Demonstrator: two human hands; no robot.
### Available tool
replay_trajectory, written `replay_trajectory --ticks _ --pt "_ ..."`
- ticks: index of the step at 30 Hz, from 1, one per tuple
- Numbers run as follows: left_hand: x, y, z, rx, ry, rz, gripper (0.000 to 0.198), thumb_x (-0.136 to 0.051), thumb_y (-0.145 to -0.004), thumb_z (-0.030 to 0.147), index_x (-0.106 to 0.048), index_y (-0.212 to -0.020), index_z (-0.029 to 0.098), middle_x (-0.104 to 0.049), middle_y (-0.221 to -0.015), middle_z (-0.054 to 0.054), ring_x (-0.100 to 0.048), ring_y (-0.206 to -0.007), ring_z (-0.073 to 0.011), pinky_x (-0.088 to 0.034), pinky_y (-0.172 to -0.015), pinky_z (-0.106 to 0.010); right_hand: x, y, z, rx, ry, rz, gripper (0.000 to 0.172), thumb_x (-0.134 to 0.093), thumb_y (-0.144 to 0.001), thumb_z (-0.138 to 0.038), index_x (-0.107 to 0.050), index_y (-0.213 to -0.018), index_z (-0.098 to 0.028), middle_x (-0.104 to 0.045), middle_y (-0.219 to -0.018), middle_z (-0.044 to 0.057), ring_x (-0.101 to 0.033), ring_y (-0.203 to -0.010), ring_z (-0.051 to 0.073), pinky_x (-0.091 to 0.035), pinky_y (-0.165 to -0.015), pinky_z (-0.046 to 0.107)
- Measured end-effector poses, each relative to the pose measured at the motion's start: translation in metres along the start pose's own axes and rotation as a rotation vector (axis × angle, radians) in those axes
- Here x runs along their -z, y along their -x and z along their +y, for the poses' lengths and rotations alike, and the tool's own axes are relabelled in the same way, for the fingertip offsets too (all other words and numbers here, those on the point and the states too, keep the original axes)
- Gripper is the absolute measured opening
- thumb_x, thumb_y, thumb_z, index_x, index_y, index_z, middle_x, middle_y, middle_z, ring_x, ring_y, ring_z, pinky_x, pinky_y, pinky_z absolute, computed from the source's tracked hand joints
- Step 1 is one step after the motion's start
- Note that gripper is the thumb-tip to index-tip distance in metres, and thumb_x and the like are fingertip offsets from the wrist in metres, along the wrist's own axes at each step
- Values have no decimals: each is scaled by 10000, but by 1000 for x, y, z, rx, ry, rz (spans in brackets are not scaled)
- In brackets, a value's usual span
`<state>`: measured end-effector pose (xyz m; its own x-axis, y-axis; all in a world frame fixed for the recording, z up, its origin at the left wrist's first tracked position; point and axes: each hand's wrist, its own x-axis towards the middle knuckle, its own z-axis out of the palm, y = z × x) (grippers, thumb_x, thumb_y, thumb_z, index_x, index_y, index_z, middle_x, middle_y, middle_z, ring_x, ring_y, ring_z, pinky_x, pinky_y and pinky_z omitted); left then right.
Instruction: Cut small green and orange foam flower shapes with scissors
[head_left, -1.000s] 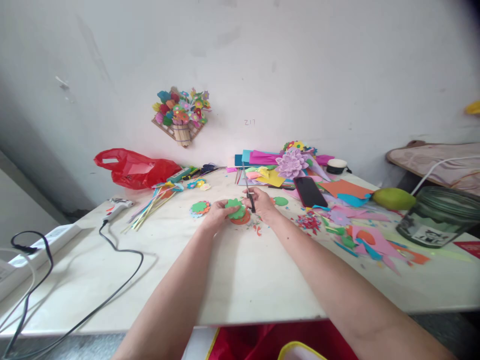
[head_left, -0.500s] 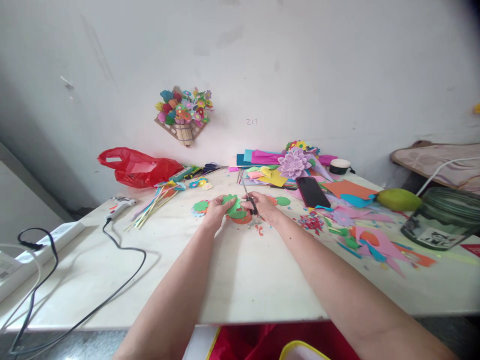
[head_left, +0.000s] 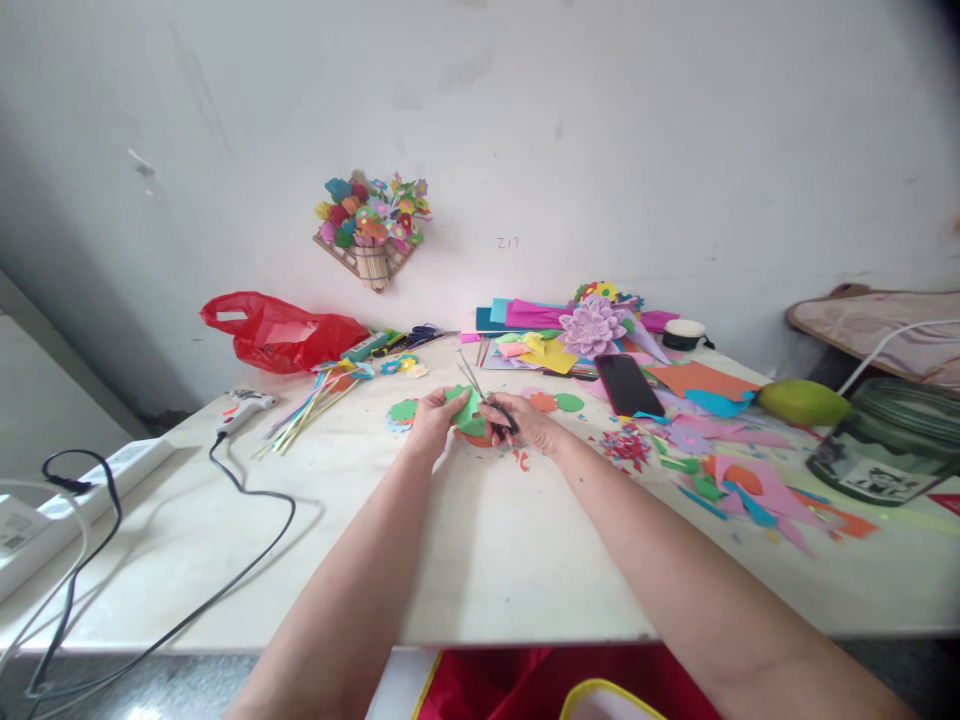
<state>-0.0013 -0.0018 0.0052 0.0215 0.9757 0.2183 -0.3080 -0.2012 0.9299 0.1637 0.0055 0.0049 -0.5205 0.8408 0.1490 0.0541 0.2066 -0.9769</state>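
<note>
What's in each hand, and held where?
Right hand: scissors, by the black handles. Left hand: a green cutout, pinched at its left side.

The foam cut-out (head_left: 466,409) is bright green and the scissors (head_left: 512,422) have black handles and silvery blades, against an off-white bench (head_left: 540,570). Plain red marks the plastic bag (head_left: 292,338), pale lilac the big flower (head_left: 592,327), orange the flat sheet (head_left: 699,379) and yellow-green the oblong object (head_left: 802,403). The dark green jar (head_left: 900,425) wears a black-and-white label, a swirling cream-pink pattern covers the board (head_left: 885,332), and yellow edging trims the deep red cloth (head_left: 499,690).
</note>
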Motion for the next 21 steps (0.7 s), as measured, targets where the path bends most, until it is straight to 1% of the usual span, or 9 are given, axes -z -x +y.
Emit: replay_trajectory --ticks 6,9,17,21 --pt "0 1 1 13 35 44 308 -829 -528 367 -637 -646 157 -622 -568 7 -538 -491 -107 -438 -511 -240 0 0 2 -7 11 5 351 -592 -784 -507 -561 -812 -158 -614 -601 -7 -554 -443 84 -311 -336 155" --pt "1 0 1 8 36 70 295 -829 -521 354 -641 -627 153 -621 -570 2 -541 -496 -111 -432 -514 -245 0 0 2 -19 12 -12 350 -613 -767 -502 -562 -802 -157 -614 -595 -12 -546 -432 80 -311 -326 153" --pt "1 -2 -1 11 65 71 270 -827 -517 322 -654 -619 141 -636 -580 -12 -546 -508 -110 -419 -525 -242 -1 0 -2 -35 32 -24 348 -629 -752 -494 -545 -755 -156 -589 -575 -23 -517 -406 64 -294 -307 141" --pt "1 -3 -1 6 60 113 257 -826 -513 302 -653 -610 138 -642 -586 -23 -553 -524 -119 -419 -536 -247 -2 1 -4 -38 48 -14 348 -635 -740 -493 -543 -732 -158 -583 -562 -22 -508 -398 65 -284 -306 142"
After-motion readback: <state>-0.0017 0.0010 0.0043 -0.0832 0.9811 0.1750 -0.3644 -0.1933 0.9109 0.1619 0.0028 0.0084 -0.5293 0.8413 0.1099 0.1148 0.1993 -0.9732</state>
